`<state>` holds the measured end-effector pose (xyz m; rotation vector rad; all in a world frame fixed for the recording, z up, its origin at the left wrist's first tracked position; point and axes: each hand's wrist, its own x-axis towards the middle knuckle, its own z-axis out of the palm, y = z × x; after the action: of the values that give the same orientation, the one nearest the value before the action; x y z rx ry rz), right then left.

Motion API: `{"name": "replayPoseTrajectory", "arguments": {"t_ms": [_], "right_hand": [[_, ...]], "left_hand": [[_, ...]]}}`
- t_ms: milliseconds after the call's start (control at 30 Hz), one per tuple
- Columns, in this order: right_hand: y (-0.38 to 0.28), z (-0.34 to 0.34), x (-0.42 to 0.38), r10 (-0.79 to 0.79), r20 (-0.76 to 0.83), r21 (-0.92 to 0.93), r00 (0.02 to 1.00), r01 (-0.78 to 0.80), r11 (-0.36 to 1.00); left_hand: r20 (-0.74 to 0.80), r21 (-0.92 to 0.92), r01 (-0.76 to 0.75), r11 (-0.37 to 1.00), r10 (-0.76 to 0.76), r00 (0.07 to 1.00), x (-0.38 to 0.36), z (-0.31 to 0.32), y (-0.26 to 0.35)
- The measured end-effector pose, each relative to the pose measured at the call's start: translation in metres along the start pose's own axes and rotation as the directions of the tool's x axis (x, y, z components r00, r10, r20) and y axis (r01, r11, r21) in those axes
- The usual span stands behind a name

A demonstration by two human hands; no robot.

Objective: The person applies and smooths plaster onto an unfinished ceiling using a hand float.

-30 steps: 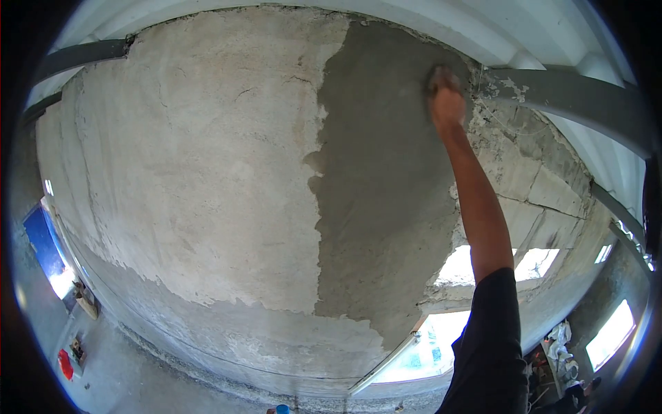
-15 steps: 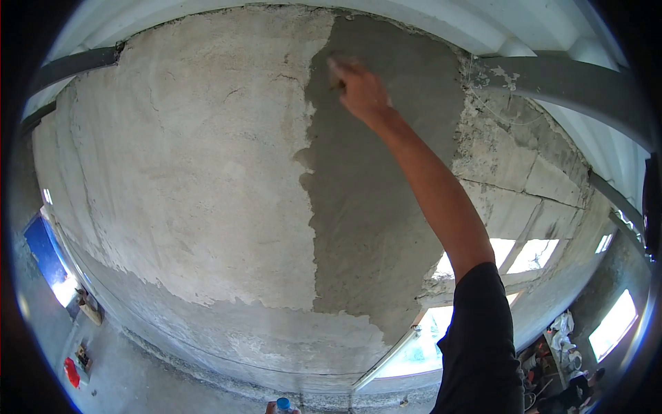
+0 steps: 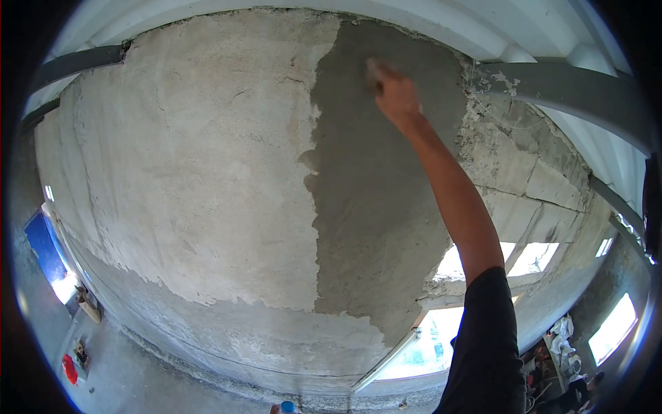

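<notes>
My right hand (image 3: 398,95) is raised high against the dark, wet-looking patch of plaster (image 3: 358,200), near the top of the wall. Its fingers are closed and smeared by motion, and what they press or hold is too blurred to make out. Low at the bottom edge, a bottle with a blue cap (image 3: 287,407) shows only its top. A small part of my left hand (image 3: 274,409) is beside the cap, closed round the bottle, and the rest is cut off by the frame.
Dry, pale wall (image 3: 207,165) lies left of the patch, cracked rough wall (image 3: 552,181) to its right. A grey beam (image 3: 572,93) crosses the upper right. Window openings (image 3: 420,348) are lower right. A person (image 3: 576,395) is at the bottom right; a red object (image 3: 69,370) rests far left.
My right hand has moved to the right across the upper part of the dark patch. The bottle and my left hand show slightly lower and less fully at the bottom edge.
</notes>
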<state>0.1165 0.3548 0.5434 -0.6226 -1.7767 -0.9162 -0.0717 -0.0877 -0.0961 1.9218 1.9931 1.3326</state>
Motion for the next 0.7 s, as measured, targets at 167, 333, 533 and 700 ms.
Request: {"name": "replayPoseTrajectory", "arguments": {"t_ms": [167,333,533,700], "right_hand": [[0.033,0.004,0.031,0.288,-0.27,-0.118,0.919,-0.329,0.937],[0.001,0.025,-0.025,-0.232,0.167,0.067,0.958,0.224,0.972],[0.025,-0.003,-0.034,-0.025,-0.11,-0.032,0.994,0.022,0.999],[0.09,-0.019,-0.006,0.167,-0.314,-0.132,0.934,-0.218,0.967]], "left_hand": [[0.517,-0.566,0.763,0.312,-0.587,0.623,0.008,0.002,-0.015],[0.076,-0.233,0.313,0.921,-0.303,0.95,0.016,-0.018,0.028],[0.403,-0.552,0.676,0.488,-0.554,0.729,0.031,-0.03,0.032],[0.56,-0.413,0.768,0.489,-0.528,0.638,0.013,-0.01,-0.006]]}}
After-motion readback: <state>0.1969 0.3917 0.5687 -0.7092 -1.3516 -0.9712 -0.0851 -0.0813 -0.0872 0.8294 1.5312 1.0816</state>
